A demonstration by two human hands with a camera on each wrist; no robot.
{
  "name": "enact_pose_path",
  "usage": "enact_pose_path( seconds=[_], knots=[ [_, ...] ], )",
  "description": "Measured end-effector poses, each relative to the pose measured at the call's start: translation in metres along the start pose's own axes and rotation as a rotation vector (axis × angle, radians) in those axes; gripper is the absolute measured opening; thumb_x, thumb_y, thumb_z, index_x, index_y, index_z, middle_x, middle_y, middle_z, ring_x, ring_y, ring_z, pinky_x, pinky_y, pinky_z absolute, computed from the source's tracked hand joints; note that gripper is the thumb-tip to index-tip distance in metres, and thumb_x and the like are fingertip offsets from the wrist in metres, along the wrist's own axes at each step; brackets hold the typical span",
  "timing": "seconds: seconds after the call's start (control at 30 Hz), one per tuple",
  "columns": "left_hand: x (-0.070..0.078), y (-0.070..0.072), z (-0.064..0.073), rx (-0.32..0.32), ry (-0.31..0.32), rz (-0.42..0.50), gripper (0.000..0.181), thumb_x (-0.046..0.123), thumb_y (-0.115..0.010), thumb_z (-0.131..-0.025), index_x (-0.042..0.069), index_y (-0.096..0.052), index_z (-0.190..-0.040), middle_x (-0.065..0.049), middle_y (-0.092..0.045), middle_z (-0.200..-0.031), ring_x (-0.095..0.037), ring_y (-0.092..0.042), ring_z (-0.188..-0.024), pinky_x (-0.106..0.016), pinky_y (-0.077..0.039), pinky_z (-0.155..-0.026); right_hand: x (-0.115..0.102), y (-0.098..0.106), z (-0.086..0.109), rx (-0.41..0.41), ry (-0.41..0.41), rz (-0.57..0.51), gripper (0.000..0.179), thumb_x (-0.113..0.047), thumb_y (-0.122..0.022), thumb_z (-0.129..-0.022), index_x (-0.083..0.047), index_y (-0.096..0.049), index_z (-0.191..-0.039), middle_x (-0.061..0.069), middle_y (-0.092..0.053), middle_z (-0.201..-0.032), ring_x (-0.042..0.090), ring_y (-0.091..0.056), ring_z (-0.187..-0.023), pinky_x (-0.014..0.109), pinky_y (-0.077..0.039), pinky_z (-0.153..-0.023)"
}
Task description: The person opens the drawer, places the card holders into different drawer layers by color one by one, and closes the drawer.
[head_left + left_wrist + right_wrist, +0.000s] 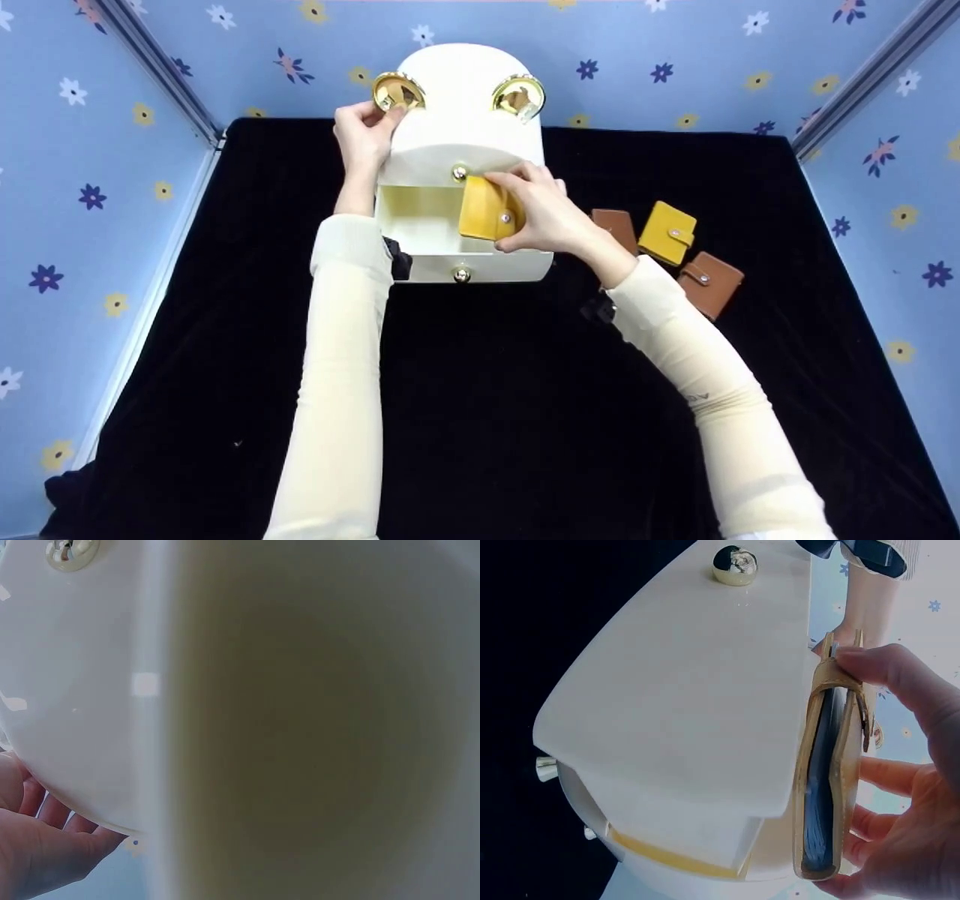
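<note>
A white drawer chest (465,127) with gold knobs stands at the back, its lower drawer (416,268) pulled out. My right hand (544,210) pinches a yellow card holder (484,210) over that drawer. In the right wrist view the card holder (825,787) is edge-on, thumb on one side and fingers on the other, with clear sleeves showing inside its snap strap. My left hand (367,139) grips the chest's upper left side, thumb next to a gold round ornament (397,91). From the left wrist, its fingers (56,810) curve around the chest's rounded edge.
Right of the chest, on the black cloth (480,405), lie another yellow card holder (667,232) and two brown ones, one (710,285) nearer the front and one (615,227) partly hidden by my right arm. A second gold ornament (519,97) tops the chest. Flowered walls (75,225) enclose the sides and back.
</note>
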State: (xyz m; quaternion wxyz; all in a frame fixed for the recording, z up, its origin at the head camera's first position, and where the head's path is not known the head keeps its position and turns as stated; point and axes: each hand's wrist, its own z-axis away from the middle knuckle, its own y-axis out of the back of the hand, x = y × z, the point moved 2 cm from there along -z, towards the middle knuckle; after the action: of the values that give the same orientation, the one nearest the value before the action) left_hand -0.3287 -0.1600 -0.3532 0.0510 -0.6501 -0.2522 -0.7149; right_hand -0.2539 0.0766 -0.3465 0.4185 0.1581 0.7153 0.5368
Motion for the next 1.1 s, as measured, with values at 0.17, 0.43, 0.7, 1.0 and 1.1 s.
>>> enact_pose_path(
  seconds=[0.17, 0.43, 0.7, 1.0, 1.1],
  knots=[
    [0.000, 0.001, 0.000, 0.004, -0.006, -0.006, 0.028, 0.023, -0.070, -0.077, 0.007, -0.068, -0.098, -0.006, -0.067, -0.093, -0.011, -0.059, -0.081, -0.019, -0.043, -0.074, -0.003, -0.003, -0.005, -0.002, 0.032, -0.018, 0.085, -0.029, -0.079, -0.059, -0.011, -0.041, -0.133, 0.010, -0.041, -0.119, 0.024, -0.033, -0.112, 0.038, -0.028, -0.079],
    [0.000, 0.001, 0.001, 0.008, -0.013, 0.000, 0.027, 0.024, -0.071, -0.076, 0.005, -0.069, -0.095, -0.005, -0.067, -0.088, -0.011, -0.059, -0.078, -0.020, -0.043, -0.072, -0.004, -0.012, -0.011, -0.030, 0.069, 0.009, 0.085, -0.029, -0.079, -0.059, -0.010, -0.040, -0.133, 0.010, -0.041, -0.119, 0.024, -0.029, -0.115, 0.046, -0.014, -0.098],
    [0.001, 0.000, 0.001, 0.006, -0.023, -0.001, 0.027, 0.023, -0.070, -0.077, 0.006, -0.069, -0.097, -0.006, -0.067, -0.090, -0.012, -0.059, -0.078, -0.020, -0.044, -0.071, -0.002, -0.015, -0.013, -0.040, 0.048, -0.071, 0.082, -0.032, -0.079, -0.063, -0.014, -0.041, -0.133, 0.008, -0.039, -0.125, 0.022, -0.030, -0.116, 0.050, -0.021, -0.091],
    [0.000, 0.000, 0.000, 0.004, -0.013, -0.002, 0.027, 0.024, -0.071, -0.076, 0.007, -0.069, -0.097, -0.005, -0.067, -0.090, -0.011, -0.059, -0.078, -0.020, -0.044, -0.071, 0.002, -0.015, -0.007, 0.041, 0.057, -0.118, 0.066, -0.031, -0.072, -0.074, -0.009, -0.044, -0.130, 0.010, -0.043, -0.121, 0.020, -0.036, -0.113, 0.035, -0.024, -0.098],
    [0.000, 0.000, 0.000, 0.002, -0.001, 0.011, 0.027, 0.024, -0.071, -0.076, 0.007, -0.069, -0.097, -0.005, -0.067, -0.090, -0.012, -0.059, -0.079, -0.020, -0.044, -0.072, 0.004, -0.014, -0.004, 0.062, 0.056, -0.135, 0.063, -0.030, -0.070, -0.076, -0.006, -0.045, -0.128, 0.011, -0.044, -0.121, 0.021, -0.039, -0.112, 0.032, -0.029, -0.096]
  ],
)
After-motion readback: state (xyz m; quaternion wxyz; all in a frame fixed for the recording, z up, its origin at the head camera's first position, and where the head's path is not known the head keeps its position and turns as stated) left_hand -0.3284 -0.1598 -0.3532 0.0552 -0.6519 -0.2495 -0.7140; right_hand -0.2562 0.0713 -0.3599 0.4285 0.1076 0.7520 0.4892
